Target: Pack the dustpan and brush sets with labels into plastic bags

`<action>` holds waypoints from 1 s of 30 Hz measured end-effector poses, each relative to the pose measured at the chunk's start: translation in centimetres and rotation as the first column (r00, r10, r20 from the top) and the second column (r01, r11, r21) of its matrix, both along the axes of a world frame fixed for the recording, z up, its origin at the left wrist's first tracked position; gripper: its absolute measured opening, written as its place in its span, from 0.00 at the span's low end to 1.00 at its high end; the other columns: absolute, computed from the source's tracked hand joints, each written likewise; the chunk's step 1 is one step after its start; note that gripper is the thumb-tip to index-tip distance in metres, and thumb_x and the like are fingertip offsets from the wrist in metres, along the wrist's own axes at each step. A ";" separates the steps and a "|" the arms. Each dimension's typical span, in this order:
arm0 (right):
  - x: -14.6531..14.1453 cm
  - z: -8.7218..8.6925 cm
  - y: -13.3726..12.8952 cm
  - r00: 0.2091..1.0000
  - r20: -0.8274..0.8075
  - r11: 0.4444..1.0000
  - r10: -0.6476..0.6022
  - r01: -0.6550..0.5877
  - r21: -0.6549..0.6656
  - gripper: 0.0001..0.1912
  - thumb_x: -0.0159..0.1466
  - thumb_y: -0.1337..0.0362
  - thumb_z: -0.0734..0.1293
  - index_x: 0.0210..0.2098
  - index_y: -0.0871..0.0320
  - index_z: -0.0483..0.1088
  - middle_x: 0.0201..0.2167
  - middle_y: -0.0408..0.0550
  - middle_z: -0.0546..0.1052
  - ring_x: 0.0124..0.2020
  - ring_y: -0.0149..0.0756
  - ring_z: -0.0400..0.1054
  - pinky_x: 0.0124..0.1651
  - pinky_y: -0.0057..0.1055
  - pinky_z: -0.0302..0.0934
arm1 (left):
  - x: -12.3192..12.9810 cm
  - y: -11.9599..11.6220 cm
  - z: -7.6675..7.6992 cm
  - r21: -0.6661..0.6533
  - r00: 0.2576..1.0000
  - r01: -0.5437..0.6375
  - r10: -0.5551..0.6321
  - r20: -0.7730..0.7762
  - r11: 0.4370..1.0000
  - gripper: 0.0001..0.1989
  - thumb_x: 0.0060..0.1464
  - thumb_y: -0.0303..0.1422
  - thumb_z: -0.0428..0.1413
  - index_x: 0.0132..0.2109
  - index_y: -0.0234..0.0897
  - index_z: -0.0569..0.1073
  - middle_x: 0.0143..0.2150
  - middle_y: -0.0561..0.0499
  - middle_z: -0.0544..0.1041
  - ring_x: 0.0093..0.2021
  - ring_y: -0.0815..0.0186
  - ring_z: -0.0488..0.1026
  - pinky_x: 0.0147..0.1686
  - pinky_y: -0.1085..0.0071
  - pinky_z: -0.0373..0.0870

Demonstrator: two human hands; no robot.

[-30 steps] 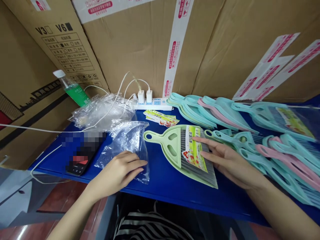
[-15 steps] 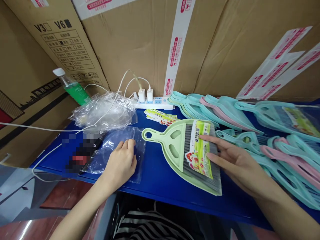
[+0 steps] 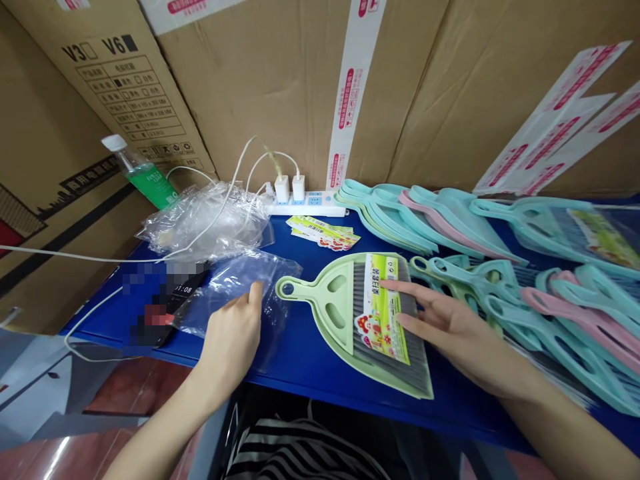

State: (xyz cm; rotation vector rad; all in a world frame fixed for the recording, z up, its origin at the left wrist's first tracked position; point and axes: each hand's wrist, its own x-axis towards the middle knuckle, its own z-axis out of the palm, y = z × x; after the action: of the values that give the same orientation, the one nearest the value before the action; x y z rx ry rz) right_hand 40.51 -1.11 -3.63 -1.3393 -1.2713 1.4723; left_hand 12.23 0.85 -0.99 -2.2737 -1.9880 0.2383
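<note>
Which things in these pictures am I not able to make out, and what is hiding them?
All in the head view:
The phone: most of it is covered by a pixelated blur.
The clear plastic bag: part is hidden by the left hand.
The label on the light green dustpan: its small print is too small to read, and the right hand covers its edge.
The teal and pink dustpans: cut off by the right edge.

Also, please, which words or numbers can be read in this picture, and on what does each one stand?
"V3 V6": on the cardboard carton.
"01:08": on the phone.
"桌扫套装": on the printed card lying on the green plastic dustpan.
Too small or blurred: the red print on the packing tape, the green bottle label, the carton's table.
</note>
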 end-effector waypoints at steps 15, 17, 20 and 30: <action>-0.5 -0.3 0.1 0.997 -0.076 1.000 0.017 -0.018 -0.011 0.33 0.55 0.45 0.72 0.55 0.53 0.68 0.54 0.55 0.75 0.53 0.50 0.71 0.52 0.47 0.69 | 2.0 1.1 -0.7 0.269 0.722 0.259 -0.371 0.583 0.928 0.11 0.57 0.25 0.45 0.47 0.38 0.61 0.34 0.53 0.74 0.20 0.71 0.69 0.22 0.74 0.65; -0.5 -0.3 0.0 0.996 -0.087 1.000 0.021 -0.022 -0.008 0.32 0.56 0.46 0.72 0.55 0.53 0.68 0.54 0.54 0.75 0.53 0.50 0.71 0.52 0.47 0.69 | 2.5 1.0 -0.5 0.220 0.612 0.321 -0.379 0.694 0.921 0.12 0.57 0.25 0.45 0.48 0.39 0.61 0.33 0.55 0.73 0.20 0.73 0.68 0.23 0.76 0.65; -0.6 -0.4 0.0 0.996 -0.088 1.000 0.011 -0.011 0.001 0.31 0.56 0.46 0.72 0.55 0.52 0.68 0.55 0.54 0.74 0.53 0.50 0.70 0.52 0.47 0.69 | 2.3 0.8 0.3 0.184 0.519 0.387 -0.378 0.767 0.904 0.11 0.60 0.29 0.47 0.50 0.39 0.63 0.34 0.54 0.75 0.24 0.72 0.69 0.27 0.75 0.68; -0.9 -0.9 0.0 0.992 -0.128 1.000 -0.025 0.023 -0.016 0.33 0.55 0.45 0.72 0.55 0.54 0.68 0.54 0.55 0.75 0.52 0.49 0.71 0.54 0.46 0.67 | -4.8 5.6 0.7 0.067 0.766 0.124 -0.138 0.628 0.990 0.15 0.56 0.35 0.45 0.42 0.36 0.74 0.33 0.47 0.78 0.33 0.60 0.78 0.38 0.65 0.74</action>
State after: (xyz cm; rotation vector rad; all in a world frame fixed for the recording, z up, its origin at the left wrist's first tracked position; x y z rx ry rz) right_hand 39.58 -1.15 -4.50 -1.2445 -1.1608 1.5281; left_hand 7.45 6.43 -0.28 -2.7073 -2.0345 -0.6574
